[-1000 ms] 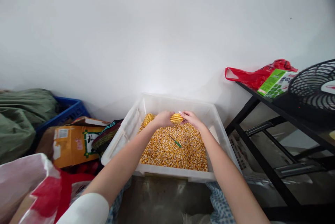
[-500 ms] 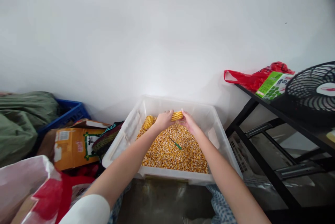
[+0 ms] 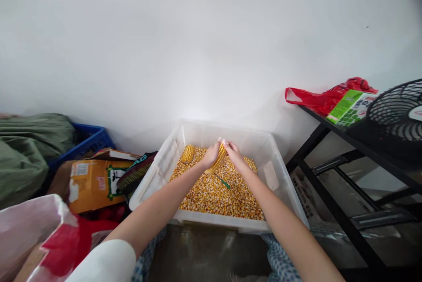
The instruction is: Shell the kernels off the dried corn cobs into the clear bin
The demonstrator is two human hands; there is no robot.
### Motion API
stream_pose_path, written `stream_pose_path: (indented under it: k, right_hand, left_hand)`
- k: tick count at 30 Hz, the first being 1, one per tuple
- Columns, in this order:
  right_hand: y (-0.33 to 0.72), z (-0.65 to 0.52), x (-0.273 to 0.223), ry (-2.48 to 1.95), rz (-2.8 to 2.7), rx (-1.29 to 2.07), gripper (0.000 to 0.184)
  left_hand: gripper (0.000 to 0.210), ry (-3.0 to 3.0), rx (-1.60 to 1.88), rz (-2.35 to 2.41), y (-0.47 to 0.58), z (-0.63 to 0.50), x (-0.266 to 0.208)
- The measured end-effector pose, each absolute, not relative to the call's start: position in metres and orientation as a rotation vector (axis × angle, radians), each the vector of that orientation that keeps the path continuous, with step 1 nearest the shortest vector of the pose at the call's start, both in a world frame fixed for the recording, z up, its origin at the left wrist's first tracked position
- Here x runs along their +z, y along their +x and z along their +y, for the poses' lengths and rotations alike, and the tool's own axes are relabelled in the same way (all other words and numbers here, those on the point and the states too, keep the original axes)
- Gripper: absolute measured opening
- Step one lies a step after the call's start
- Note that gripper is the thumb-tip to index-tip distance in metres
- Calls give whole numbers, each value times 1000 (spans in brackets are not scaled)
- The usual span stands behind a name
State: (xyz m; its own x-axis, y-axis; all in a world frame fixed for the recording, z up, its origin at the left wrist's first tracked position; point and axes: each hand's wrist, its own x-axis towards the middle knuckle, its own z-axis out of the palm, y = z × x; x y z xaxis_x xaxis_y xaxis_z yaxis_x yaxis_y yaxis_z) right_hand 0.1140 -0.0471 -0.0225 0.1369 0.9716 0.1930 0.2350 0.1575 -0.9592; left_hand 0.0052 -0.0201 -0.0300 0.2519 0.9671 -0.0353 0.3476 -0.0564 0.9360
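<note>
Between my two hands is a yellow corn cob (image 3: 219, 159), tilted, over a bed of loose corn kernels (image 3: 227, 203). My left hand (image 3: 211, 155) is closed round its left side. My right hand (image 3: 232, 151) grips it from the right near the upper end, fingertips pressed on the kernels. A second corn cob (image 3: 188, 153) rests on the kernels at the left. Just below my hands lies a thin tool with a green handle (image 3: 225, 183), its dark shaft pointing up and left. All this sits inside a translucent plastic bin (image 3: 277, 172).
Right of the bin stands a black frame table (image 3: 325, 185) bearing a red plastic bag (image 3: 325, 99), a green-and-white box (image 3: 350, 108) and a black fan (image 3: 397, 112). On the left are an orange carton (image 3: 90, 185), a blue crate (image 3: 94, 139) and a red-and-white bag (image 3: 62, 242). A white wall rises behind.
The held cob has turned from nearly level to steeply tilted, its lower end now toward me. My hands have drawn closer together. The view has shifted slightly.
</note>
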Motion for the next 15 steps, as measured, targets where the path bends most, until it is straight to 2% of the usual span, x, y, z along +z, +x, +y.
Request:
stream_pose_path:
  k: [4, 8, 15]
  right_hand:
    - [105, -52, -12, -1643, -1382, 430, 47]
    - [108, -56, 0, -1720, -1438, 127, 46]
    - [114, -59, -5, -1798, -1550, 157, 43]
  left_hand:
    - [65, 1765, 867, 1392, 12, -21, -30]
    - [65, 1927, 854, 1430, 17, -27, -23]
    - [66, 1950, 840, 1470, 15, -31, -23]
